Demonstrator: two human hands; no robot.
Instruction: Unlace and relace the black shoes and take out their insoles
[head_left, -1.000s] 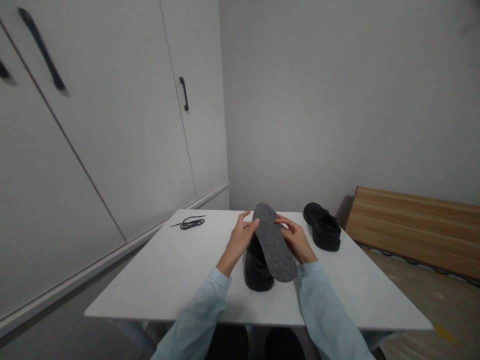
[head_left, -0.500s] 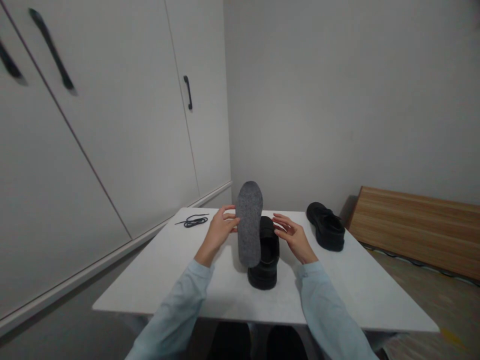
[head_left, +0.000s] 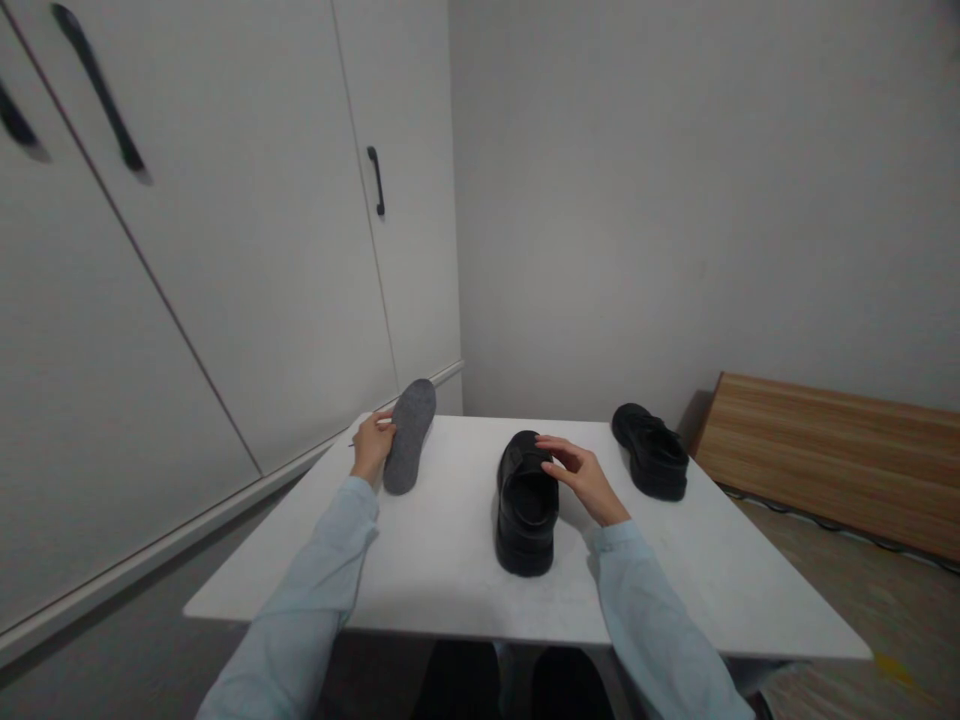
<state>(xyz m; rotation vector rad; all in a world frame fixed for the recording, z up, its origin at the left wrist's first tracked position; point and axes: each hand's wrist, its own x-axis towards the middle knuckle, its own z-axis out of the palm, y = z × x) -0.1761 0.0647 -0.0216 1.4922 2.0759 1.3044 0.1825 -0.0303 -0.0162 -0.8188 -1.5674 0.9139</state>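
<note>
Currently, the white surface carries the near shoe, the far shoe beyond it rightward. Left of the near shoe, the grey insole could slip, the left hand pinching only one edge. The right hand touches the near shoe, its grip unclear; a nudge might turn the shoe.

left: tall white cabinet doors, dark bar handles | back: plain pale-grey wall | centre: white tabletop | right: wood-grain panel, low near wall; brownish floor | light: dim, soft, faint shadows
</note>
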